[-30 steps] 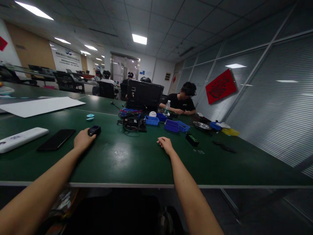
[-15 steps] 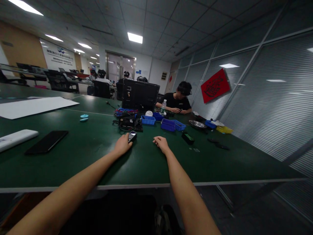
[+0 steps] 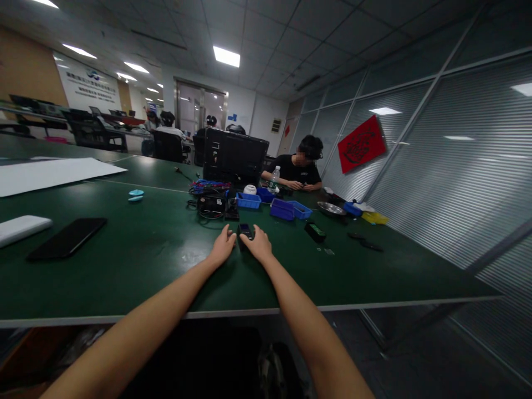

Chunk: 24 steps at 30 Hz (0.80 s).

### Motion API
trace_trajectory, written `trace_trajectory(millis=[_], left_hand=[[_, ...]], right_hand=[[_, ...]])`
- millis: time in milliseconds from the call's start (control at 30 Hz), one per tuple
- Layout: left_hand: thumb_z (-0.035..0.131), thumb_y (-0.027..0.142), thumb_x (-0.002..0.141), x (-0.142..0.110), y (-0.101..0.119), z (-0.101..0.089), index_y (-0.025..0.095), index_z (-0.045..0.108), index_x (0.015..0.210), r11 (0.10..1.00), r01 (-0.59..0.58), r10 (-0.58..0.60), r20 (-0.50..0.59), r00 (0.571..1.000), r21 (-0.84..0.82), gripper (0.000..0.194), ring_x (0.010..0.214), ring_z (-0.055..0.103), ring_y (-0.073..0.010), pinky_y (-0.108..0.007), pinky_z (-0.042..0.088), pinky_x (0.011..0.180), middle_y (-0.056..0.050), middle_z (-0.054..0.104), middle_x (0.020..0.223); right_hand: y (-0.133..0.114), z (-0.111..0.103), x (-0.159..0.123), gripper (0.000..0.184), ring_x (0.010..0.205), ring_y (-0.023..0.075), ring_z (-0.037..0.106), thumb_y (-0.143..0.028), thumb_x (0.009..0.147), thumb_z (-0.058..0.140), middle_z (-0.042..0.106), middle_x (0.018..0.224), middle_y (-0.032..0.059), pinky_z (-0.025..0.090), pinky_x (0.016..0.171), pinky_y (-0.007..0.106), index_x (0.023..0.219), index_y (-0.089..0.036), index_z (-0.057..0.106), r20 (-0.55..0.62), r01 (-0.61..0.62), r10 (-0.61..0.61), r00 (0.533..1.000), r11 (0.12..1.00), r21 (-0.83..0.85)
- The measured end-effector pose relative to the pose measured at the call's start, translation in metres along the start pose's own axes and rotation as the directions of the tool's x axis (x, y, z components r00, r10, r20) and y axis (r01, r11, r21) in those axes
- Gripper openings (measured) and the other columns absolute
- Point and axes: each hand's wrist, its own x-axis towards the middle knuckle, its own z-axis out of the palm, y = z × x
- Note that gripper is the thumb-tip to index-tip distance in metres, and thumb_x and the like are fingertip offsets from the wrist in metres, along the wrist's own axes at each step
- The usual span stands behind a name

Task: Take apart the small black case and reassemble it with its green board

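Note:
A small dark handheld device with a screen (image 3: 245, 229) is between my hands, over the near middle of the table. My right hand (image 3: 260, 244) grips it from the right, with the thumb across its lower part. To its left is my left hand (image 3: 223, 244), fingers apart and nothing in it, a narrow gap from the device. Beyond them lies a black adapter-like box with cables (image 3: 211, 205). A black box with a green top (image 3: 316, 231) sits to the right of my right hand.
Blue trays (image 3: 248, 201), a white ball (image 3: 250, 189) and a bottle (image 3: 275, 178) stand farther back before a monitor (image 3: 235, 157). A black tablet-like slab (image 3: 68, 238) and a white case (image 3: 22, 229) lie left. Across the table a person (image 3: 301, 166) sits near a metal bowl (image 3: 331, 209).
The device has gone from my left hand to my right and moved rightward. My left hand has let go and moved right; my right hand has come left. The view has shifted slightly.

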Motion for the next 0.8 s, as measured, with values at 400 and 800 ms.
trace_trajectory(millis=[400,800], left_hand=[[0.047,0.033,0.079,0.0,0.007,-0.013,0.014,0.037,0.127,0.999,0.027,-0.026,-0.081,0.996,0.021,0.052,0.083,0.06,-0.0138,-0.026,0.049,0.07,-0.012,0.056,0.109],[0.047,0.034,0.078,0.001,0.008,-0.018,0.014,0.038,0.126,0.997,0.026,-0.023,-0.038,0.999,0.079,0.053,0.074,0.06,-0.0125,-0.025,0.048,0.068,-0.009,0.059,0.101]], right_hand=[[0.009,-0.008,0.005,0.053,0.099,0.0239,0.051,-0.036,0.076,0.046,0.055,0.109,0.0094,0.041,0.076,0.034,0.125,-0.021,0.035,-0.012,-0.095,0.095,0.995,0.967,-0.236],[0.084,-0.047,0.027,0.051,0.107,0.0298,0.044,-0.038,0.077,0.047,0.049,0.115,0.0176,0.041,0.08,0.04,0.121,-0.014,0.039,-0.229,-0.534,0.498,0.836,0.836,-0.13]])
